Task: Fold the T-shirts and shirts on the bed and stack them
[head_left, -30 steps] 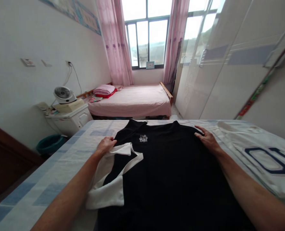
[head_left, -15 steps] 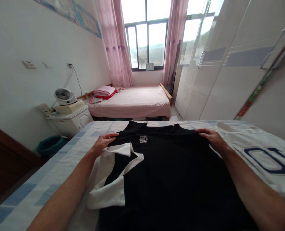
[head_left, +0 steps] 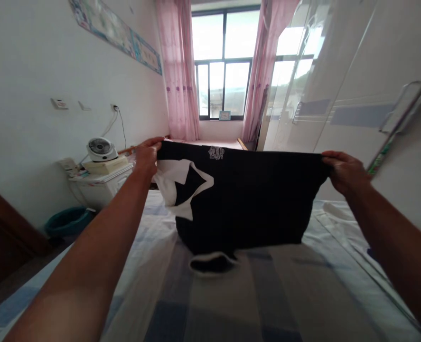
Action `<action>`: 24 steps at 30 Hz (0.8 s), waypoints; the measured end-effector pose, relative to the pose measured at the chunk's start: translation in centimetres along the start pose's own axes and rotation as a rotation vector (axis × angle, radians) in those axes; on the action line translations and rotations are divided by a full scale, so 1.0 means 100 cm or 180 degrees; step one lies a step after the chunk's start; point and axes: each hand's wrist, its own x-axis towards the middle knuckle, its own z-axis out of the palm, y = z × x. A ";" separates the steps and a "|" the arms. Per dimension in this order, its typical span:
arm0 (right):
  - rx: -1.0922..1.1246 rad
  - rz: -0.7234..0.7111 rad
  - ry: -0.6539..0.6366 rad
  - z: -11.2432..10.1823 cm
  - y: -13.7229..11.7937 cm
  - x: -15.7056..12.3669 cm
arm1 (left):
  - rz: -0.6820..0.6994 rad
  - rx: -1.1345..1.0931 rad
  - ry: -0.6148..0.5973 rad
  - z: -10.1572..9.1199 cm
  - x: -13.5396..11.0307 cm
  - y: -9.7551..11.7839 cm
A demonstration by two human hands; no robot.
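A black polo shirt [head_left: 253,199] with a white collar hangs stretched between my two hands, above the bed. My left hand [head_left: 149,154] pinches its upper left edge, close to the white collar [head_left: 167,173]. On the other side, my right hand [head_left: 345,170] grips the upper right edge. A small pale emblem shows at the top fold. The shirt's lower part droops toward the sheet, and a white-trimmed sleeve opening [head_left: 213,263] dangles at the bottom, blurred by motion.
Below the shirt spreads a blue-and-white checked sheet [head_left: 224,304]. A white garment [head_left: 341,213] lies at the right, partly behind my forearm. Left stand a small fan [head_left: 101,148] on a cabinet and a teal bin [head_left: 70,221]. A tall wardrobe [head_left: 356,61] lines the right wall.
Both hands have lifted the black polo shirt off the bed, raising its held edge. It now hangs folded over between them, and the checked sheet in front of me shows.
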 end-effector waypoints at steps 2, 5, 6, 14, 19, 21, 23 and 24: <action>-0.0137 -0.0436 0.0015 -0.006 -0.017 0.000 | 0.0250 -0.0211 0.0225 -0.004 0.004 0.018; -0.0340 -0.0506 -0.0145 -0.031 -0.026 -0.020 | 0.0411 -0.0484 -0.0001 -0.028 -0.019 0.026; -0.0415 -0.0356 -0.0258 -0.044 -0.022 -0.031 | 0.0368 -0.0518 -0.0213 -0.041 -0.035 0.022; -0.1750 0.1181 -0.1900 -0.144 0.070 -0.139 | -0.1521 0.1091 -0.2125 -0.134 -0.195 -0.047; -0.2287 0.1225 -0.1897 -0.140 0.086 -0.169 | -0.1629 0.1182 -0.2167 -0.125 -0.223 -0.055; -0.2333 0.0995 -0.1748 -0.136 0.078 -0.170 | -0.1597 0.1008 -0.1936 -0.118 -0.222 -0.047; -0.2296 0.0735 -0.1531 -0.136 0.067 -0.170 | -0.1497 0.0829 -0.1801 -0.116 -0.220 -0.037; -0.2290 0.0635 -0.1423 -0.138 0.062 -0.170 | -0.1429 0.0794 -0.1783 -0.118 -0.220 -0.032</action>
